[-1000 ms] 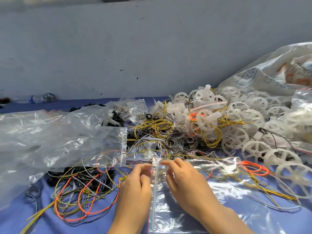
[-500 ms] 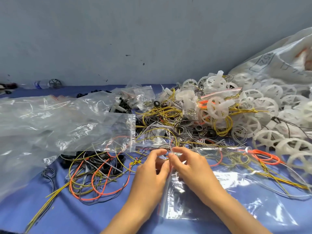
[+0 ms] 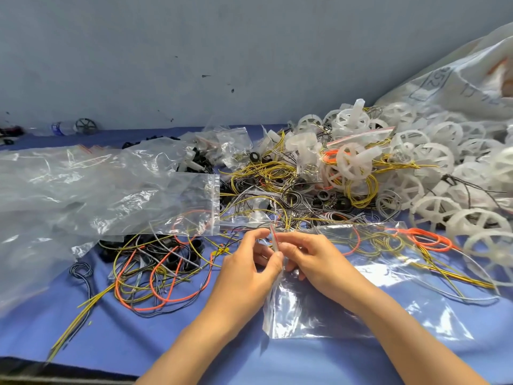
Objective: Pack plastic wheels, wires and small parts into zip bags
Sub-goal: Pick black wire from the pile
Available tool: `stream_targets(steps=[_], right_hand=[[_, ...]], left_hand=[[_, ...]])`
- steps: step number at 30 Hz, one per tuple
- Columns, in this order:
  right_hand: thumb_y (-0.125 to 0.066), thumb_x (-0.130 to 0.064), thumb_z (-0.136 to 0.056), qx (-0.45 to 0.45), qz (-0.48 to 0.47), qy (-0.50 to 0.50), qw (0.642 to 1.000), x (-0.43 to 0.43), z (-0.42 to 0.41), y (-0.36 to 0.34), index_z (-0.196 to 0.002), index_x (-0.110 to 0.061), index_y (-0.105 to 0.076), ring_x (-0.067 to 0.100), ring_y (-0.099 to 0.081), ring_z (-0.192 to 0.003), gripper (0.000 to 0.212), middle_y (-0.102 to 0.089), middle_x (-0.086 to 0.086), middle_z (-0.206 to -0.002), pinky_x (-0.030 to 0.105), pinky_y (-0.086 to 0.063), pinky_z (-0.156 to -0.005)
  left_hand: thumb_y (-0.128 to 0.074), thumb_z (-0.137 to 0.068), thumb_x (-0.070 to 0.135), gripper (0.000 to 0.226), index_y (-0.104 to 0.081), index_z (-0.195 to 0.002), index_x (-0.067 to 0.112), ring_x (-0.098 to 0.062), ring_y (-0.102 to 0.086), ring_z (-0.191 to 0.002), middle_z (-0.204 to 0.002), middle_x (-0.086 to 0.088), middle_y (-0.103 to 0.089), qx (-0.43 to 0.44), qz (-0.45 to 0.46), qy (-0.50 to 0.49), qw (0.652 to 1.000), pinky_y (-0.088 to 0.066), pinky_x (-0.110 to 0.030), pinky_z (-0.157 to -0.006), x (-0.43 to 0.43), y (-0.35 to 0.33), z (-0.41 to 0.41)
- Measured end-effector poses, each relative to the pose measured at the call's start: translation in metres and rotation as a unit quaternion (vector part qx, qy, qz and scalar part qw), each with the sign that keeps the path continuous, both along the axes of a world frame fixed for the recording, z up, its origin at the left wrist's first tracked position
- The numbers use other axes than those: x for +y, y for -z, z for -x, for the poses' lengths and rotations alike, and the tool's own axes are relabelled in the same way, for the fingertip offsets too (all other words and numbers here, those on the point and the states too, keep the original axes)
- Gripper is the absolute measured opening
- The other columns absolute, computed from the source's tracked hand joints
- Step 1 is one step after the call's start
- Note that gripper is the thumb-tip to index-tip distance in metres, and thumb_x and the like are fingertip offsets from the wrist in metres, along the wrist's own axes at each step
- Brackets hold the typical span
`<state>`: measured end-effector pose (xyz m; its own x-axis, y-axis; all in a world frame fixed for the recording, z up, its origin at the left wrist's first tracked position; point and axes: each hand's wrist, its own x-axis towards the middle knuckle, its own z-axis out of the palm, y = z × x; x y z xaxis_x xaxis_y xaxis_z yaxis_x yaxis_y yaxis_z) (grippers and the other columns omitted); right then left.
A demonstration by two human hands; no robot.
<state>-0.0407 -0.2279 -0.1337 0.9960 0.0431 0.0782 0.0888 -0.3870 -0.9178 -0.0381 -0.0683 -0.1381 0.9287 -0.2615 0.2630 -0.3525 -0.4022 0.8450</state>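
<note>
Zip bag (image 3: 305, 309) mouth lifted, empty, pinched between hands (image 3: 244, 269) (image 3: 313, 259).

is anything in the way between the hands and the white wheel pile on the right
Nothing upright. The left hand and right hand both pinch the mouth of the zip bag, and the bag itself lies flat toward the white wheels, over loose yellow and orange wires. Reaching over them looks open.
</note>
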Motion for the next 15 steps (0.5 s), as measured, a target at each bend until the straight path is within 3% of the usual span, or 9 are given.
stream_targets(steps=[4,7,11,15], right_hand=[[-0.055,-0.019,-0.099,0.006,-0.008,-0.003,1.000,-0.0003,0.0003,0.0002,-0.121,-0.021,-0.067,0.001,-0.057,-0.061,0.025,-0.062,-0.006,-0.067,0.019,-0.048,-0.054],[-0.058,-0.023,-0.098,0.010,-0.003,0.002,1.000,-0.0002,0.0001,-0.0007,-0.119,-0.022,-0.068,0.000,-0.059,-0.062,0.024,-0.066,-0.011,-0.069,0.019,-0.048,-0.054],[-0.059,-0.022,-0.095,0.035,-0.021,0.009,0.999,0.0007,0.0006,-0.0033,-0.117,-0.023,-0.068,-0.003,-0.059,-0.053,0.024,-0.066,-0.019,-0.060,0.015,-0.046,-0.050],[-0.059,-0.012,-0.092,0.057,-0.043,0.016,0.997,0.0014,-0.0010,-0.0067,-0.118,-0.019,-0.067,-0.002,-0.054,-0.045,0.029,-0.064,-0.016,-0.054,0.016,-0.047,-0.049]], left_hand=[[-0.068,-0.089,0.025,0.038,-0.051,-0.121,0.035,0.001,-0.064,-0.081,-0.089,0.022,-0.066,0.006,-0.013,0.009,1.000,-0.047,-0.012,-0.073,0.0006,-0.0014,0.0008],[-0.067,-0.088,0.026,0.040,-0.050,-0.123,0.035,-0.002,-0.065,-0.083,-0.086,0.015,-0.068,0.008,-0.013,0.012,1.000,-0.050,-0.026,-0.083,0.0005,-0.0020,0.0015],[-0.061,-0.079,0.042,0.047,-0.046,-0.124,0.042,-0.008,-0.064,-0.092,-0.089,0.013,-0.067,0.007,-0.019,0.012,1.000,-0.046,-0.044,-0.095,-0.0007,-0.0002,0.0025],[-0.060,-0.074,0.051,0.054,-0.038,-0.124,0.051,-0.001,-0.059,-0.091,-0.093,0.015,-0.062,-0.010,-0.057,0.013,0.998,-0.044,-0.042,-0.096,-0.0015,0.0010,0.0035]])
